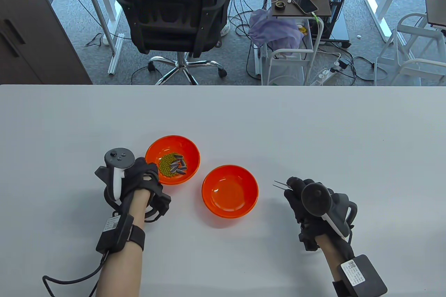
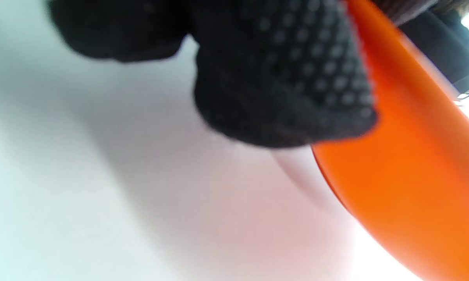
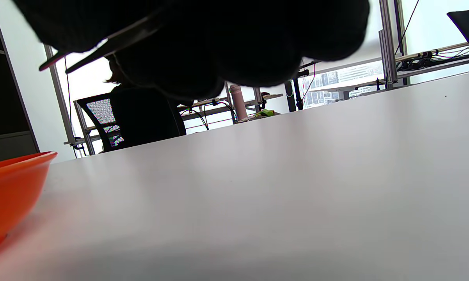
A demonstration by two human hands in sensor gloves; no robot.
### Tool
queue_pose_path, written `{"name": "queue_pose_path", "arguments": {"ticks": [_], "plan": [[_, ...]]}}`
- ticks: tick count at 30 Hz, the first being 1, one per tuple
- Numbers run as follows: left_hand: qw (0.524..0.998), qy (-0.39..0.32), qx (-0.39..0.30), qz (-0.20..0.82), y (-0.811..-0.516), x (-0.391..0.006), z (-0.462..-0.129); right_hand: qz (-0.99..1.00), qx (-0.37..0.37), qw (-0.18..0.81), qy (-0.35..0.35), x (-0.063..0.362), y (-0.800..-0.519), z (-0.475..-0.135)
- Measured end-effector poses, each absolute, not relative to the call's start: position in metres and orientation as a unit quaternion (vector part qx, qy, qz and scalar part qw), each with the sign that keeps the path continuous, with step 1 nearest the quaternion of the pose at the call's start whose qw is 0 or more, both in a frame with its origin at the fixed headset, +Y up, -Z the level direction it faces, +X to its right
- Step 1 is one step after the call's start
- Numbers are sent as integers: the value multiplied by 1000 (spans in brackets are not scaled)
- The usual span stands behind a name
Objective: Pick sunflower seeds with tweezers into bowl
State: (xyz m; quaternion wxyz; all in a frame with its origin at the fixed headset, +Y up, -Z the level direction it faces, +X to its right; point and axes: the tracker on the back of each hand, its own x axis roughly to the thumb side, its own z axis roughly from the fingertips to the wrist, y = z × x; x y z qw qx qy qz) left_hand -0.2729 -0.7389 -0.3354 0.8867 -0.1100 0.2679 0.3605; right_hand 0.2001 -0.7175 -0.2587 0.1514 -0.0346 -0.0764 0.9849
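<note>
Right hand (image 1: pixel 315 203) fingers (image 1: pixel 294 184) are pinched round the tweezers (image 1: pixel 279 184), tips poking out toward the bowls and a bit apart, nothing between them as far as I can see. In the right wrist view the tweezers (image 3: pixel 98 47) show as two dark prongs vs. the bright window, gap open. The hand hovers or rests low on the desk (image 1: pixel 223 116), well right of both bowls.

Left hand (image 1: pixel 139 180) fingers (image 2: pixel 281 89) press on the outer wall of the far bowl (image 1: pixel 172 159), steadying it; can't tell how tight.

The seeds (image 1: pixel 179 166) sit in that bowl, lying on and beside a heap of green beans (image 1: pixel 168 166) (small, round, prob. mung). The near bowl (image 1: pixel 230 190) has nothing in it that I can make out, so no seed has crossed yet, I'd say.

Risks from here:
- tips grab a bean w/ the seed, since they lie mixed
- a seed is flat and slick, so a pinch off-centre may flick it out onto the desk
- reaching left over the near bowl, the wrist could nudge its rim
- if the left hand lets go, poking may slide the far bowl
</note>
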Motion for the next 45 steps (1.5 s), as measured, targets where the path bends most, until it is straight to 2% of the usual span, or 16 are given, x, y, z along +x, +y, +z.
{"name": "queue_pose_path", "arguments": {"ticks": [9,18,22,25,30,37,45], "plan": [[888,141,-124,419,-710,-250,-297,972,-22,194,-127,186,-700,-249],[908,46,-137,394,-702,-215,-255,954,-4,229,-194,157,-658,-236],[915,36,-134,378,-704,-208,-250,958,34,221,-180,130,-647,-235],[906,39,-152,393,-710,-205,-248,969,67,175,-164,100,-645,-235],[898,42,-156,409,-712,-205,-245,977,99,118,-149,69,-653,-235],[901,43,-151,404,-710,-209,-244,974,139,33,-178,49,-663,-224],[900,39,-149,408,-708,-210,-243,972,145,4,-185,41,-665,-221]]}}
